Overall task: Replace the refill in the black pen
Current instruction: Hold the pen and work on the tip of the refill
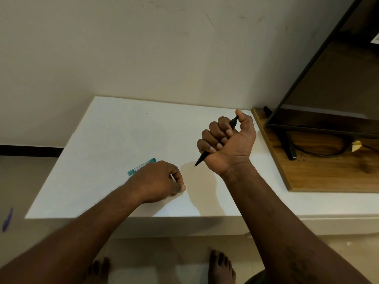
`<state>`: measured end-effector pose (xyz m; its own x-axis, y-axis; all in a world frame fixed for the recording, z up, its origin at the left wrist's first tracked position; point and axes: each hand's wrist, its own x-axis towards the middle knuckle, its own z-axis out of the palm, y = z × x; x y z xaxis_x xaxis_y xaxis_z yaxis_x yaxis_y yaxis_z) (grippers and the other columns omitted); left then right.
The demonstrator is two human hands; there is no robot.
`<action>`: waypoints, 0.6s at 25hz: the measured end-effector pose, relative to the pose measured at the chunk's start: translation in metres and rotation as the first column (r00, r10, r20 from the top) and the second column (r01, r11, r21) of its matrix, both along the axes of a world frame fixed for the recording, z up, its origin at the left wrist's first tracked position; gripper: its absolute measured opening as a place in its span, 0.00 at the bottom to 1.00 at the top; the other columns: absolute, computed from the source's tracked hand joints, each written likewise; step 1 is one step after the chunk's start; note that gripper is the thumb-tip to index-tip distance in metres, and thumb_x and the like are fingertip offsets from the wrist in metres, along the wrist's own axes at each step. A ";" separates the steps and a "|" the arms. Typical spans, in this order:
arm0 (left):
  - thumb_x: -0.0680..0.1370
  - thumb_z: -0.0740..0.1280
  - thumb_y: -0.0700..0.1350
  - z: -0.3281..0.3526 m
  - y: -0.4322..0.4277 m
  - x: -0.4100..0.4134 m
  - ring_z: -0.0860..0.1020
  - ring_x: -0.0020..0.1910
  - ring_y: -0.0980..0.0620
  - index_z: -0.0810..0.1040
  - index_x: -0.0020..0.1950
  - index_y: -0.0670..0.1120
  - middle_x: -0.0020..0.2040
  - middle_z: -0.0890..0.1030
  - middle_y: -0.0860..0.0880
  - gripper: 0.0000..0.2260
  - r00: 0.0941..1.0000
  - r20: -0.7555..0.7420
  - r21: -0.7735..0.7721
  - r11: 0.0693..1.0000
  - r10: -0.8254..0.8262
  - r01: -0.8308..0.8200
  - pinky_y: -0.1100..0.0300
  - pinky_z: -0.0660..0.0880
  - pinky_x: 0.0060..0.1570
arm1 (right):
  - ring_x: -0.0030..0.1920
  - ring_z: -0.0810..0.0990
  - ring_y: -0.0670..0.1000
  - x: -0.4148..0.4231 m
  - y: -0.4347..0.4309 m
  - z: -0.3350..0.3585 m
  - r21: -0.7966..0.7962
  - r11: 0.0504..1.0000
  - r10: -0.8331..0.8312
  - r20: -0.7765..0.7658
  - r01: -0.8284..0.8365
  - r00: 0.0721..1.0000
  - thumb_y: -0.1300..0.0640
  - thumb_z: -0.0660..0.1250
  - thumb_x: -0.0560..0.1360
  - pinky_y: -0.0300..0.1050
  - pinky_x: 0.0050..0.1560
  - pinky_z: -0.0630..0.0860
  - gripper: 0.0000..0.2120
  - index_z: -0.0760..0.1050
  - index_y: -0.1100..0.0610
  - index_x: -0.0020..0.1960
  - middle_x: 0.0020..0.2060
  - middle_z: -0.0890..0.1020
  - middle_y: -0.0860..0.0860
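**Black pen gripped in the right fist, refill swap not yet visibly begun**

Black pen (217, 142) is held clear above the white desk (114, 130), near its right edge, clenched in the right hand (226, 143) with the tip pointing down and left and the cap end poking out beside the thumb. The left hand (159, 181) is rested low near the front edge, its fingers curled inward; whether something small is pinched there cannot be told. A teal packet (141, 166) (possibly the spare refill, though that is only a guess) is partly covered by that hand.

Risks, as judged: a full-fist grip leaves no purchase for unscrewing the barrel, so the pen could be twisted crookedly or dropped. Once opened, a spring or tip piece could be lost off the front edge to the floor. The exposed tip could mark the white top if lowered.

Counted: one black pen, one teal packet, two hands, one blue pen-like item (7, 219) on the floor at left, one monitor (320, 83) on a wooden board (320, 173) at the right
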<state>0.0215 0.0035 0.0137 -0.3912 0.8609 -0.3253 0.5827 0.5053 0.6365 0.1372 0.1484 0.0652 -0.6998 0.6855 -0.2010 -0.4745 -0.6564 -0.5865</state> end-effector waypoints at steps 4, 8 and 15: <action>0.77 0.75 0.53 0.001 -0.001 -0.001 0.84 0.36 0.54 0.85 0.46 0.54 0.39 0.85 0.57 0.05 1.000 0.004 0.023 1.000 -0.014 0.014 0.57 0.81 0.45 | 0.23 0.53 0.47 0.000 0.001 0.000 0.011 1.000 -0.012 0.004 0.012 1.000 0.43 0.59 0.78 0.40 0.26 0.52 0.23 0.57 0.52 0.30 0.23 0.57 0.47; 0.76 0.76 0.53 0.006 0.000 -0.001 0.85 0.35 0.59 0.85 0.45 0.55 0.39 0.86 0.57 0.04 0.996 0.093 0.151 0.988 0.016 -0.030 0.60 0.80 0.40 | 0.23 0.52 0.48 0.001 0.001 0.001 0.000 1.000 -0.013 -0.008 0.013 1.000 0.43 0.59 0.78 0.40 0.26 0.52 0.23 0.57 0.52 0.30 0.24 0.56 0.47; 0.76 0.77 0.51 0.011 0.001 -0.001 0.86 0.38 0.58 0.86 0.45 0.55 0.40 0.87 0.57 0.02 0.961 0.274 0.247 0.962 0.043 -0.113 0.62 0.78 0.39 | 0.23 0.53 0.48 0.000 0.002 0.001 0.009 1.000 -0.024 -0.013 0.024 1.000 0.44 0.59 0.77 0.39 0.25 0.53 0.22 0.57 0.52 0.30 0.24 0.56 0.47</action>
<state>0.0210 0.0050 0.0245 -0.3913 0.8989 -0.1971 0.3419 0.3408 0.8758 0.1375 0.1507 0.0664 -0.6856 0.7038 -0.1862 -0.4973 -0.6396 -0.5862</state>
